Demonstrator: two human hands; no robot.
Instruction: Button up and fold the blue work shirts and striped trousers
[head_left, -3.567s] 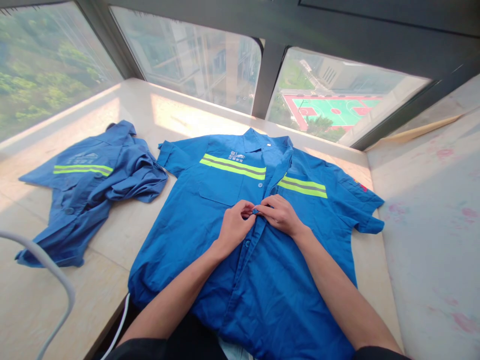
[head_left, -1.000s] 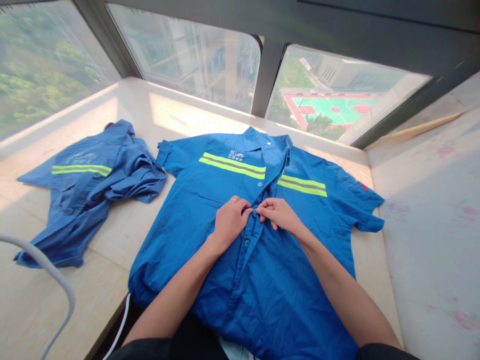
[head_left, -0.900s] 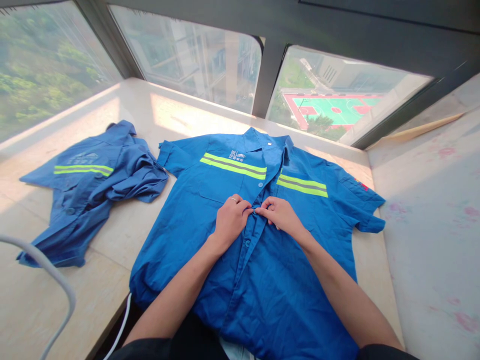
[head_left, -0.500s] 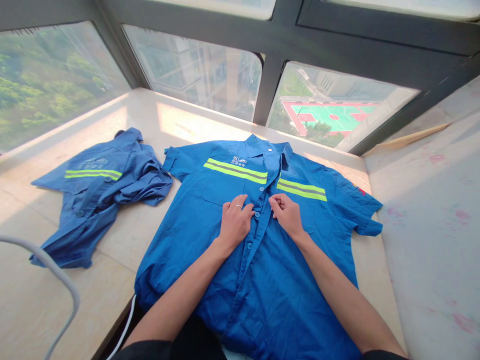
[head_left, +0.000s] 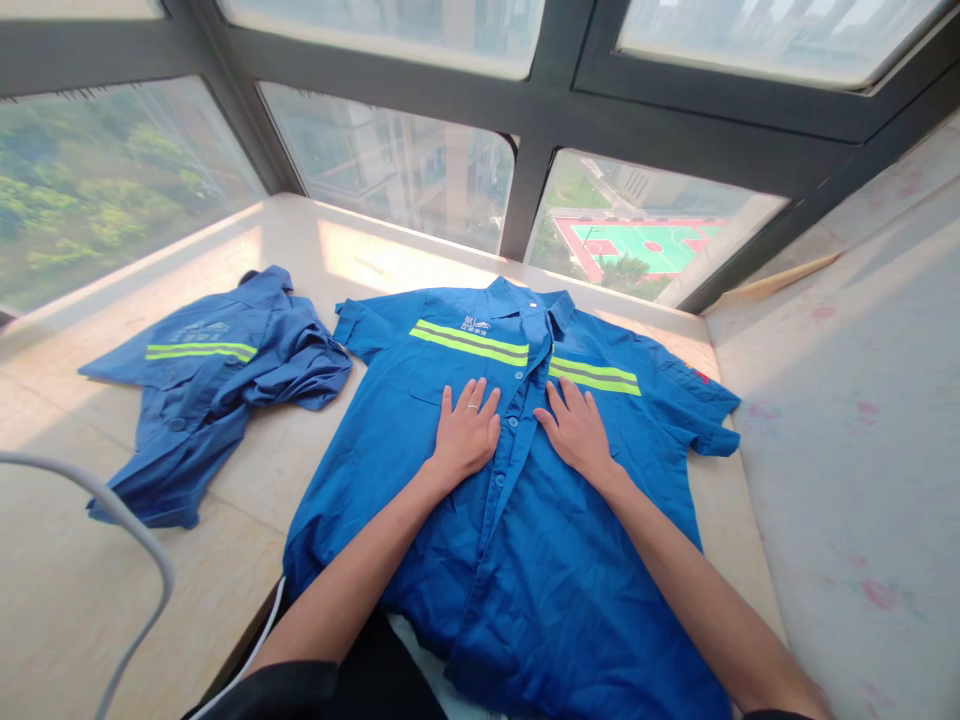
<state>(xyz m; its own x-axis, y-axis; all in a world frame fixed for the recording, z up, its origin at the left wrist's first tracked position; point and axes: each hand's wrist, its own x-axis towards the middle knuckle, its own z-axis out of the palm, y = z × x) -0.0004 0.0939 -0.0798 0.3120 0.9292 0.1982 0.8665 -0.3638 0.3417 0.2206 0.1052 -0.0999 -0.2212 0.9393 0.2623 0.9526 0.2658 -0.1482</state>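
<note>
A blue short-sleeved work shirt [head_left: 600, 560] lies spread front side up, its collar toward the window. Yellow-green reflective bands cross its chest, with a white logo above the left one. The front placket hangs partly apart, showing several buttons, one button [head_left: 513, 422] between my hands. My left hand [head_left: 469, 430], with a ring on one finger, rests flat on the left front panel, fingers spread. On the right front panel, just below the band, my right hand [head_left: 576, 428] lies with its fingers stretched out. Neither hand grips the cloth.
A second blue work shirt [head_left: 202, 380] lies crumpled on the stone sill [head_left: 247, 500] at left. A grey-white tube [head_left: 142, 540] arcs across the lower left, near a white cable [head_left: 274, 610]. Windows [head_left: 390, 165] border the back; a flowered wall [head_left: 847, 450] stands at right.
Both hands have opened from bent, pinching fingers beside the placket to lying flat on the shirt panels. The camera view has tilted up slightly.
</note>
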